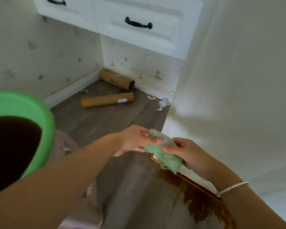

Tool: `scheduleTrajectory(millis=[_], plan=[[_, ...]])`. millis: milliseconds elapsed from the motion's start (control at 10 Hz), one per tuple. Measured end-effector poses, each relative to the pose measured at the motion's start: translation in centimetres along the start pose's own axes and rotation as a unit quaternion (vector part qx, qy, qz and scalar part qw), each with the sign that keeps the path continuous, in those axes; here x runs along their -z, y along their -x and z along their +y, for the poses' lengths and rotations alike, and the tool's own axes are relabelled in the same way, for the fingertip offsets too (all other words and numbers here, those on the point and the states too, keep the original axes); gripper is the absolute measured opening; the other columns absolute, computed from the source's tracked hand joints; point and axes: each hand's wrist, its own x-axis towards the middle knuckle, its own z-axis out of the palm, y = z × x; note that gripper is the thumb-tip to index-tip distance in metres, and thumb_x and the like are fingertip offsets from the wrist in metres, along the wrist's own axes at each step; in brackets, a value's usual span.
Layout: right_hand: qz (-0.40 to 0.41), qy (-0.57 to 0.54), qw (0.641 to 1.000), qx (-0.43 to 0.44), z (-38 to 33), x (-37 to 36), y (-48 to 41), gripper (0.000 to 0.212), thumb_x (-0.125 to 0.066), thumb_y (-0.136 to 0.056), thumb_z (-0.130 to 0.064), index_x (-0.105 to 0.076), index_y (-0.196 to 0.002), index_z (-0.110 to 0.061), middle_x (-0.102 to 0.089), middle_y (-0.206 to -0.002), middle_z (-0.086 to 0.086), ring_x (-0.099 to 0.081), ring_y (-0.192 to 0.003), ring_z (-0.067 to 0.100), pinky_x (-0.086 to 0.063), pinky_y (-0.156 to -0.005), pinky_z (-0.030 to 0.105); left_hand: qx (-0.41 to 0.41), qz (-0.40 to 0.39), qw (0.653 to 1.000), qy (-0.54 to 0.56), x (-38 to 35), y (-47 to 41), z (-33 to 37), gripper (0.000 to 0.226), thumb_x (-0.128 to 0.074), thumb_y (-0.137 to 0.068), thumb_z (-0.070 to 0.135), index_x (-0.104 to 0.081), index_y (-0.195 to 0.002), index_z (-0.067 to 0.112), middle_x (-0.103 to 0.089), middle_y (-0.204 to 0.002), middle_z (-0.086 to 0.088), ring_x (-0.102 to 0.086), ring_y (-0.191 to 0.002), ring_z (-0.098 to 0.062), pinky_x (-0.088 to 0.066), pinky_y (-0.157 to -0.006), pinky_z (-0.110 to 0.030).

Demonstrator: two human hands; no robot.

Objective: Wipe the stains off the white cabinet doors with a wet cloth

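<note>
Closest to you, your left hand and right hand both pinch the cloth, fingers curled into its folds. It hangs between them in the air, green on one face and greyish on the other, touching no surface. I'd judge you are refolding or turning it, so no wiping is happening at this moment. At your left elbow sits the green basin, its water dark. Just under your right wrist a brown stain spreads on the floor along the bottom edge of the tall white cabinet door. That face looks mostly clean from here, though soft focus hides fine marks. You have open floor between basin and door, and the door's near vertical edge stands just beyond the cloth. Farther back lie two cardboard tubes, with crumpled paper near the corner. The white panel under the drawers shows grey flecks and yellowish smears, so most of the work appears to remain there.
</note>
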Motion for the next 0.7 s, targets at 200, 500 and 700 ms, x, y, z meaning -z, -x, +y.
scheduleTrajectory(millis=[200, 500, 700], plan=[[-0.021, 0.050, 0.998, 0.025, -12.0, -8.1, 2.9, 0.033, -0.085, -0.069, -0.025, -0.069, -0.095, -0.011, -0.074, -0.090, 0.009, -0.072, -0.085, 0.026, -0.057, -0.081, 0.048, 0.048, 0.050, 0.983, 0.168, 6.6, 12.6, 2.8, 0.023, -0.063, -0.088, 0.022, -0.067, -0.110, 0.013, -0.064, -0.095, -0.003, -0.054, -0.083, -0.013, -0.042, -0.072, -0.024], [-0.079, 0.007, 0.997, -0.006, -23.1, -22.5, 6.0, 0.029, -0.066, -0.083, -0.013, -0.063, -0.109, -0.024, -0.063, -0.113, 0.004, -0.063, -0.102, 0.017, -0.053, -0.091, 0.035, 0.170, 0.304, 0.923, 0.163, 14.0, 30.9, 2.8, 0.028, -0.059, -0.092, 0.018, -0.057, -0.118, 0.008, -0.062, -0.110, -0.010, -0.060, -0.088, -0.017, -0.048, -0.068, -0.025], [-0.128, 0.003, 0.987, -0.100, -26.0, -27.5, 6.9, 0.046, -0.046, -0.095, -0.001, -0.047, -0.139, -0.014, -0.050, -0.140, 0.008, -0.050, -0.126, 0.023, -0.041, -0.108, 0.038, 0.243, 0.335, 0.897, 0.154, 17.7, 37.0, 2.2, 0.011, -0.051, -0.097, 0.014, -0.055, -0.107, 0.018, -0.054, -0.087, -0.002, -0.051, -0.074, -0.013, -0.044, -0.067, -0.025]])
